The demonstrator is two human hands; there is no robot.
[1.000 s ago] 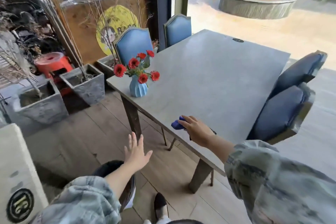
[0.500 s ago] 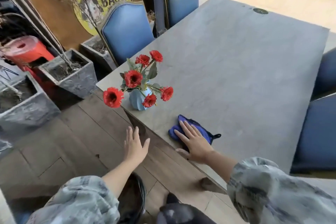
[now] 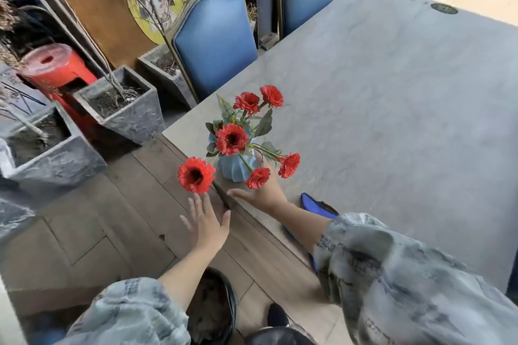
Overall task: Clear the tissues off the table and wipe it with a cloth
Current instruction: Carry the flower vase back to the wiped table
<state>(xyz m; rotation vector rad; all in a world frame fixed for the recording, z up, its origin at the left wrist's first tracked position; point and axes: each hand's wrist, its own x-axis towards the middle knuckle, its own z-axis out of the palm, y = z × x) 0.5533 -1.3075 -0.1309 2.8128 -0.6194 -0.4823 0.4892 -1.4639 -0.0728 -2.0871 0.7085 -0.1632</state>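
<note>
From the head camera, the grey table (image 3: 392,109) fills the right half of the view, and no tissues show anywhere on its visible top. The blue cloth (image 3: 311,203) lies flat near the table's near edge, mostly hidden under the person's right forearm, with nothing holding it. The right hand (image 3: 263,190) reaches past it toward the blue vase (image 3: 235,169) of red flowers (image 3: 231,138) at the near corner; the thumb points left along the tabletop and the fingers go behind a bloom, so whether they touch the vase or curl round it cannot be told. The left hand (image 3: 206,223) hovers off the table over the wooden floor (image 3: 126,204), fingers spread and straight, holding nothing, just beside the table's corner.

The cloth looks soft, light and limp; it will likely bunch under a pinch, so a flat palm pressed on its middle seems the best hold for wiping. The vase looks like a rigid, breakable piece, top-heavy with its splayed stems and close to the edge, so it is best taken round the body, low down, not by the flowers. A dark bin (image 3: 213,314) stands on the floor below, and blue chairs (image 3: 215,45) flank the far side.
</note>
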